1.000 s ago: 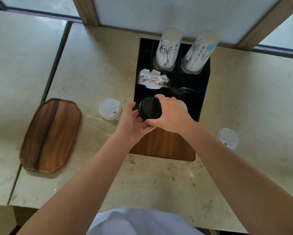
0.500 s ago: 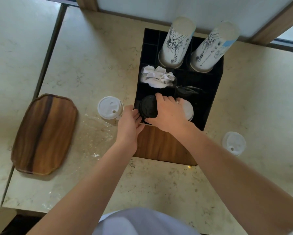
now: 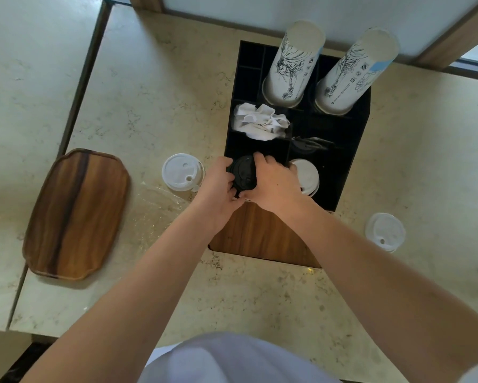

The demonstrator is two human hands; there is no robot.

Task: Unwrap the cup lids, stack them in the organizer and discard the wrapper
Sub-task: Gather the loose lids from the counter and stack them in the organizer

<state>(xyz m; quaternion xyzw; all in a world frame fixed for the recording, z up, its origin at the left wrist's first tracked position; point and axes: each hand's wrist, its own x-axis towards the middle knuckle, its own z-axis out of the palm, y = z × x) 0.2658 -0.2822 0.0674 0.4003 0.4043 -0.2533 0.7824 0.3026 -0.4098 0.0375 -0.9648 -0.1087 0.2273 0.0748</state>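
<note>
A stack of black cup lids [image 3: 243, 172] sits at the front left compartment of the black organizer [image 3: 351, 139]. My left hand [image 3: 218, 186] grips the stack from the left and my right hand [image 3: 273, 183] grips it from the right. White lids [image 3: 305, 175] fill the front right compartment. A loose white lid stack [image 3: 181, 172] stands on the counter left of the organizer, and another white lid [image 3: 385, 232] lies to the right. A clear plastic wrapper [image 3: 155, 208] lies flat on the counter by my left forearm.
Two stacks of printed paper cups [image 3: 293, 64] stand upside down in the organizer's back. White napkins [image 3: 260, 121] fill a middle compartment. A wooden tray [image 3: 74, 214] lies on the left. The organizer has a wooden front [image 3: 260, 233]. The counter has a seam on the left.
Both hands have lowered the black lid stack from above the organizer into its front left compartment. The left hand has closed back onto the stack.
</note>
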